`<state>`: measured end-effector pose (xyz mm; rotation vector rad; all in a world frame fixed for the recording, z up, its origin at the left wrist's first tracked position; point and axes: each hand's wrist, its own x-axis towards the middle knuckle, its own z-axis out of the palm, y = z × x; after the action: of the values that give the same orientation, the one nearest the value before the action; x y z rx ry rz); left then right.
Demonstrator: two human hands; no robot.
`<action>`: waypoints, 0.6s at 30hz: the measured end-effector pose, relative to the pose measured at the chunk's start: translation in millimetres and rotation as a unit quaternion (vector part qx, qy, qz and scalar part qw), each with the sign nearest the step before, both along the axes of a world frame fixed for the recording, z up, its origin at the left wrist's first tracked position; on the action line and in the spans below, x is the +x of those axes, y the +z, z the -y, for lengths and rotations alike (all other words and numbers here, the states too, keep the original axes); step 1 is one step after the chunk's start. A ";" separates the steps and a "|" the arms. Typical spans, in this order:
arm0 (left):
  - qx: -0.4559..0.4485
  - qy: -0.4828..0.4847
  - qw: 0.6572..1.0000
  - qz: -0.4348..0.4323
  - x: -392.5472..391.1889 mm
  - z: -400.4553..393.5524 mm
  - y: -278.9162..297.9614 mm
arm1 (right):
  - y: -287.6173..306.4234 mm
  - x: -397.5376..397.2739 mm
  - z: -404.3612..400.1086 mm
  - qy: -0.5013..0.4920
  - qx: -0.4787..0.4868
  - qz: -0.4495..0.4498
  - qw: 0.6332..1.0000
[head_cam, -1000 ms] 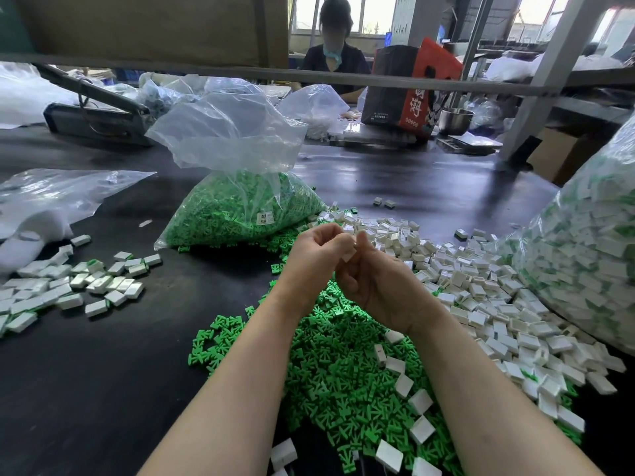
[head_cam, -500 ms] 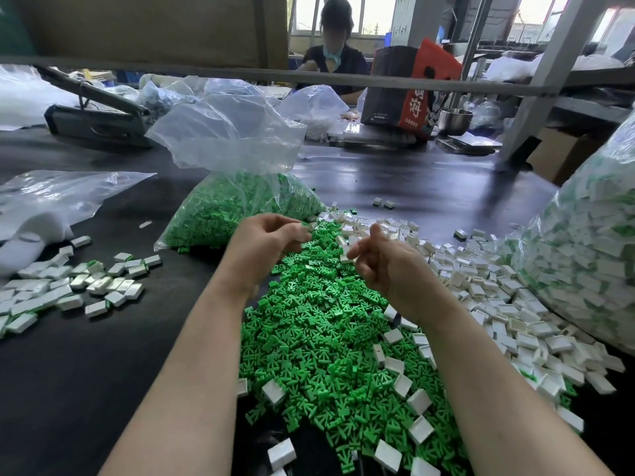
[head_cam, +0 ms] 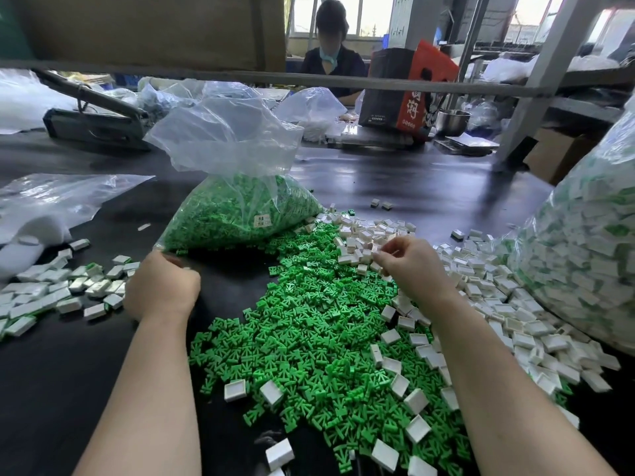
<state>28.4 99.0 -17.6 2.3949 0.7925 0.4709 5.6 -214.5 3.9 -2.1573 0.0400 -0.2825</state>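
Observation:
A heap of small green plastic clips (head_cam: 309,338) lies on the black table (head_cam: 68,389) in front of me. To its right spreads a heap of white rectangular caps (head_cam: 481,290). My right hand (head_cam: 414,269) reaches into the far edge of the white heap, and its thumb and fingers pinch a white cap (head_cam: 372,254). My left hand (head_cam: 161,286) is at the right edge of a pile of assembled white-and-green pieces (head_cam: 51,290) on the left. Its fingers curl downward, hidden behind the back of the hand.
An open clear bag of green clips (head_cam: 240,207) stands behind the heap. A large clear bag of white pieces (head_cam: 584,262) fills the right side. Flat plastic bags (head_cam: 51,201) lie far left. A person (head_cam: 331,56) sits across the table beyond a metal rail (head_cam: 309,79).
My hands were together above the green heap and have separated. The left one swung left to the assembled pile. The right one reached forward to the white caps.

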 end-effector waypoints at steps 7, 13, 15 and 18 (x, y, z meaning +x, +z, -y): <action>0.061 0.008 0.997 -0.050 -2.0 8.2 4.4 | -6.9 2.0 -2.0 -0.008 -0.180 0.006 0.984; 0.067 -0.077 0.994 0.033 0.8 29.9 23.4 | -19.1 4.5 -12.1 0.003 -0.334 -0.009 0.943; 0.035 -0.150 0.984 0.088 2.2 46.6 31.5 | -21.8 5.3 -12.1 -0.007 -0.339 0.000 0.941; -0.039 -0.262 0.957 0.120 1.3 79.5 38.8 | -22.8 4.5 -12.9 -0.013 -0.329 0.014 0.944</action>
<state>29.6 19.5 21.2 2.2939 0.0562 0.4827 10.1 -201.6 -18.9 -2.8179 -0.0511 -0.3807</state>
